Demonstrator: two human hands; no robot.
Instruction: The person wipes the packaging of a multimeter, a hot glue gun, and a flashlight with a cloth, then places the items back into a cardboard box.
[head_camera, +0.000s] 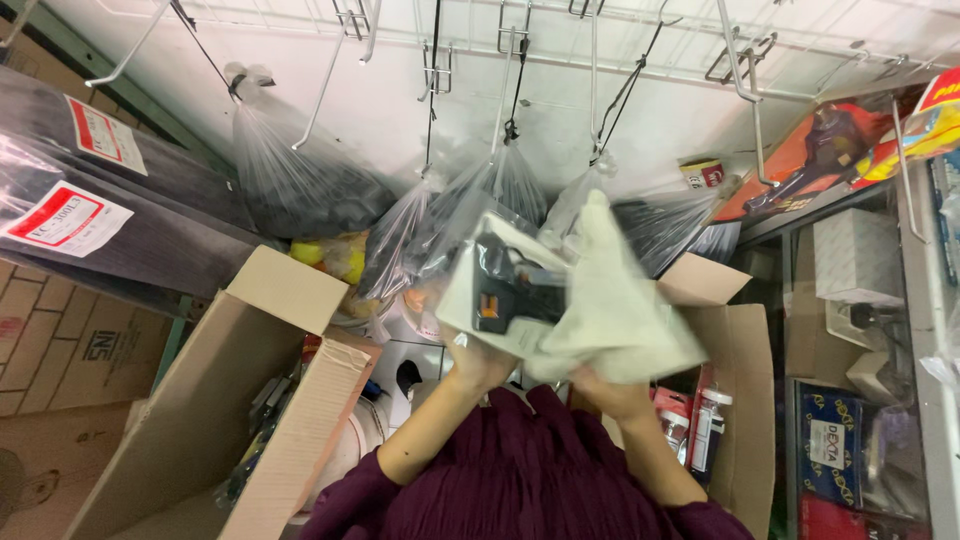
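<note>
My left hand (478, 362) grips the lower edge of a packaged black tool with an orange part on a white card (500, 290), held up in front of me. A pale cream cloth (615, 310) is draped over the right side of the package. My right hand (608, 392) holds that cloth from below, mostly hidden under it. Both forearms come up from dark maroon sleeves (520, 480).
An open cardboard box (250, 380) stands at the left, another open box (735, 400) with packaged goods at the right. Clear plastic bags of dark items (300, 180) hang from wire hooks on the wall. Shelves with boxed goods (860, 300) line the right side.
</note>
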